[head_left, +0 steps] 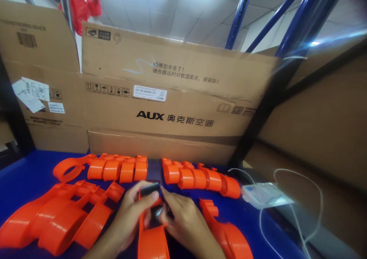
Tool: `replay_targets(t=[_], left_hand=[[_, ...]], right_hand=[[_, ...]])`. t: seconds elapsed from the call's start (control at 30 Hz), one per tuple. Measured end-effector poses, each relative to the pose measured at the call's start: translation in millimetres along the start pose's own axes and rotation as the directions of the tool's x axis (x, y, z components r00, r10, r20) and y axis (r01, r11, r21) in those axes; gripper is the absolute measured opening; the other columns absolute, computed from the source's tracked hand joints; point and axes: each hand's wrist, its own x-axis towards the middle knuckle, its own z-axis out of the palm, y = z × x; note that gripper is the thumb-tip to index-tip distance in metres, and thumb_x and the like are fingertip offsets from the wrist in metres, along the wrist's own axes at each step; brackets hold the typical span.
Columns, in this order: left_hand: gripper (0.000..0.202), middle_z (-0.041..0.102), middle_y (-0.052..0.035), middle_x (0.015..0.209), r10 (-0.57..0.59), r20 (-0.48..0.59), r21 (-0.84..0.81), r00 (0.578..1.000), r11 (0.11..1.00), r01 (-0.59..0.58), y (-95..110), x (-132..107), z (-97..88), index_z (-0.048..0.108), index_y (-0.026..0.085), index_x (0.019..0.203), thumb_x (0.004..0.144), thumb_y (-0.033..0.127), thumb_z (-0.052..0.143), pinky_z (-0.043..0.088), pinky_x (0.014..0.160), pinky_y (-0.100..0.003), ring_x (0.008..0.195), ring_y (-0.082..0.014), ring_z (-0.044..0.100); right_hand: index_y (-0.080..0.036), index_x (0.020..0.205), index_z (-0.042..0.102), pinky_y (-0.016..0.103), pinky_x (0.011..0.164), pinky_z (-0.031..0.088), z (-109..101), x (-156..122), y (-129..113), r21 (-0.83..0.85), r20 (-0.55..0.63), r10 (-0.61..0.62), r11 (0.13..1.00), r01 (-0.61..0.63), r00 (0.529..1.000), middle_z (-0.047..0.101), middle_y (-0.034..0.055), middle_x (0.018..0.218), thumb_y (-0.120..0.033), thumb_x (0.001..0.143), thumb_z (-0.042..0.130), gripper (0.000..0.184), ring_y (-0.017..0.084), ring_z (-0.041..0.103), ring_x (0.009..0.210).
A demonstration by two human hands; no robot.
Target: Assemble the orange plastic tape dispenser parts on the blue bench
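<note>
An orange plastic part [153,242] with a wide curved band at its near end is between my two hands at the bottom middle. My left hand [133,209] is wrapped round its left side. The left thumb presses beside a black strip [149,189] set across the part's top end. From the right, my right hand [186,217] has its fingers bent in against the part, with the index fingertip by the strip's end. A small shiny dark thing [158,212] shows by the right thumb; its kind is unclear, and my fingers partly cover it.
Similar orange parts lie in rows on the blue surface: a left group [63,220], a back-left row [111,169], a back-right row [197,178] and some at right [229,236]. A clear plastic bag [266,195] and white cable [319,198] lie right. Cardboard [114,114] walls the back.
</note>
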Motion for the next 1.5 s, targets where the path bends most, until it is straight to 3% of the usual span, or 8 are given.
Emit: replay_targets(t=[0.17,0.37,0.67,0.8,0.93,1.17,1.37,1.5], left_hand=[[0.040,0.060,0.0068,0.060,0.077,-0.016,0.086,0.997,0.993,-0.075,3.0,-0.7,-0.2,0.063,0.021,0.110,0.080,0.041,0.080,0.033,0.035,-0.016,0.035,-0.0046,0.043],[0.027,0.049,0.0095,0.047,0.128,0.037,0.153,0.991,0.979,-0.132,2.2,-4.7,2.6,0.059,0.021,0.093,0.089,0.046,0.070,0.032,0.035,-0.016,0.033,-0.0071,0.042],[0.025,0.049,0.0094,0.044,0.129,0.050,0.120,0.990,0.984,-0.134,3.2,-4.1,1.8,0.057,0.022,0.088,0.090,0.044,0.068,0.029,0.035,-0.016,0.031,-0.0062,0.038],[0.027,0.059,0.0057,0.049,0.071,0.062,-0.014,0.996,0.997,-0.070,5.4,-3.4,-0.7,0.056,0.022,0.090,0.086,0.045,0.071,0.025,0.033,-0.016,0.030,-0.0047,0.033],[0.024,0.051,0.0083,0.041,0.106,0.006,-0.013,0.994,0.994,-0.106,7.7,-3.6,0.6,0.058,0.021,0.092,0.086,0.041,0.072,0.021,0.034,-0.016,0.030,-0.0046,0.032],[0.029,0.068,0.0001,0.058,0.069,-0.014,0.033,0.998,0.997,-0.068,2.9,0.9,-2.1,0.058,0.021,0.095,0.085,0.043,0.073,0.022,0.034,-0.018,0.031,-0.0047,0.037],[0.027,0.050,0.0081,0.041,0.067,0.018,0.069,0.998,0.995,-0.068,3.1,-1.1,-2.3,0.060,0.020,0.096,0.087,0.043,0.072,0.022,0.034,-0.018,0.030,-0.0061,0.035],[0.028,0.047,0.0096,0.043,0.067,0.016,0.104,0.998,0.992,-0.068,3.4,-2.7,-1.5,0.060,0.020,0.096,0.088,0.045,0.071,0.023,0.034,-0.017,0.030,-0.0059,0.036]], right_hand=[[-0.016,0.131,0.057,0.036,0.083,0.061,-9.6,3.4,-0.2,0.100,-0.039,-0.008,0.995,0.012,0.999,0.074,0.0127,0.113,-0.019,0.094,0.057,0.038,0.025,0.072,0.098],[-0.017,0.116,0.062,0.032,0.063,0.056,-8.5,0.8,-0.7,0.081,-0.146,0.031,0.997,-0.019,0.989,0.071,0.0065,0.081,-0.022,0.093,0.059,0.024,0.021,0.068,0.069],[-0.020,0.104,0.064,0.028,0.062,0.052,-13.3,3.1,-6.3,0.181,-0.115,0.096,0.981,-0.074,0.989,0.070,0.0043,0.080,-0.020,0.095,0.051,0.016,0.019,0.066,0.067],[-0.021,0.092,0.062,0.026,0.055,0.047,-27.5,0.9,4.4,0.255,-0.296,0.276,0.945,-0.203,0.914,0.067,0.0003,0.068,-0.022,0.100,0.039,0.025,0.016,0.063,0.055],[-0.020,0.083,0.063,0.027,0.057,0.046,-34.9,2.2,23.0,0.054,-0.373,0.415,0.902,-0.428,0.829,0.066,0.0017,0.067,-0.027,0.096,0.046,0.022,0.020,0.063,0.061],[-0.022,0.076,0.067,0.028,0.056,0.043,-29.4,-3.4,34.6,-0.252,-0.149,0.567,0.771,-0.585,0.810,0.070,0.0057,0.072,-0.018,0.085,0.057,0.014,0.024,0.068,0.067],[-0.023,0.080,0.070,0.031,0.059,0.048,-24.1,-12.7,42.9,-0.324,-0.161,0.484,0.797,-0.509,0.860,0.072,0.0071,0.075,-0.015,0.080,0.062,0.011,0.027,0.069,0.076],[-0.021,0.094,0.071,0.038,0.076,0.054,-27.2,-3.1,28.7,-0.155,-0.213,0.384,0.895,-0.419,0.898,0.073,0.0083,0.091,-0.014,0.087,0.057,0.017,0.027,0.068,0.090]])
